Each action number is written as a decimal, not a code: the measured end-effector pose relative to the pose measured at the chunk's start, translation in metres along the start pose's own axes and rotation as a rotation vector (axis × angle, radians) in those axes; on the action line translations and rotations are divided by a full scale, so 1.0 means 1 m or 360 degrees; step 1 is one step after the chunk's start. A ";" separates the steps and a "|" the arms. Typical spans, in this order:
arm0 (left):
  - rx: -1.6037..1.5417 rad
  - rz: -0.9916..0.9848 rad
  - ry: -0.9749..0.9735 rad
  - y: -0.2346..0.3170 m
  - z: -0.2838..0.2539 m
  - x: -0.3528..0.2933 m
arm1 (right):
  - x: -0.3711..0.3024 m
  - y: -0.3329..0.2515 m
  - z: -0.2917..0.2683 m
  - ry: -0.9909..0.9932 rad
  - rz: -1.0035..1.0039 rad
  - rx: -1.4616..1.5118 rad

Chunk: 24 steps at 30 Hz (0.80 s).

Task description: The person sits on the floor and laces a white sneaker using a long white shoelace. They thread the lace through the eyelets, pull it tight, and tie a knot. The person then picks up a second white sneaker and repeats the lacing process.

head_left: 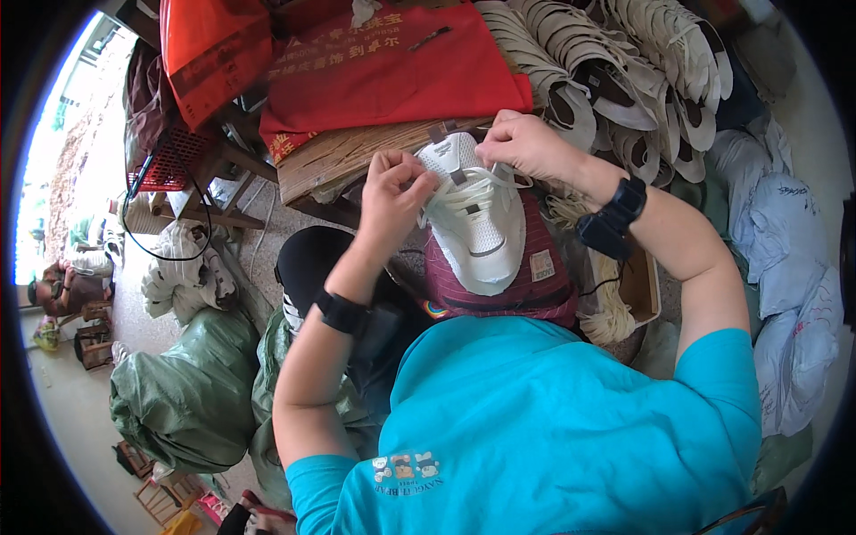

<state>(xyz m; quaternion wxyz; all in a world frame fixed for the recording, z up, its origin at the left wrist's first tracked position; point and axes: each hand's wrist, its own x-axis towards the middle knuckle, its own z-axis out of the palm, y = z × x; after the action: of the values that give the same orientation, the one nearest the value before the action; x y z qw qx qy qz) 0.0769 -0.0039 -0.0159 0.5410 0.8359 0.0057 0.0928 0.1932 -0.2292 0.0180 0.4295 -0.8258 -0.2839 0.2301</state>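
A white shoe upper (481, 245) lies on the maroon cloth (544, 294) over my lap, its toe toward me. Its pale shoelace (477, 194) crosses the front in several rows below the upright tongue (448, 153). My left hand (397, 192) is closed in a pinch on the shoelace at the left edge of the opening; its fingers partly hide the grip. Beside the tongue on the right, my right hand (522, 147) pinches the shoelace between thumb and fingertips.
Ahead stands a wooden table (357, 165) with a red bag (392, 67) on it. Nested shoe uppers (615, 71) are heaped at the far right. A box with pale laces (611, 308) sits right of my lap. Green sacks (192, 392) lie left, pale sacks (780, 241) right.
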 end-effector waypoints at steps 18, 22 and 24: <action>-0.1273 0.0226 -0.0283 0.129 -0.040 0.001 | -0.048 -0.113 -0.007 0.0245 -0.0439 0.0573; -0.1240 0.0255 -0.0129 0.123 -0.039 0.007 | -0.043 -0.107 -0.002 0.0538 -0.0784 0.0421; -0.1272 0.0283 -0.0183 0.126 -0.034 0.008 | -0.033 -0.105 -0.008 0.0647 -0.0874 0.0151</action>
<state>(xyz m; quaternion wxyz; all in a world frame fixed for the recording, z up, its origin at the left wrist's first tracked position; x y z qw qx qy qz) 0.0673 -0.0243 0.1132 0.8122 0.5612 -0.1332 0.0874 0.1457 -0.2066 0.1148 0.5613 -0.7265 -0.3932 -0.0505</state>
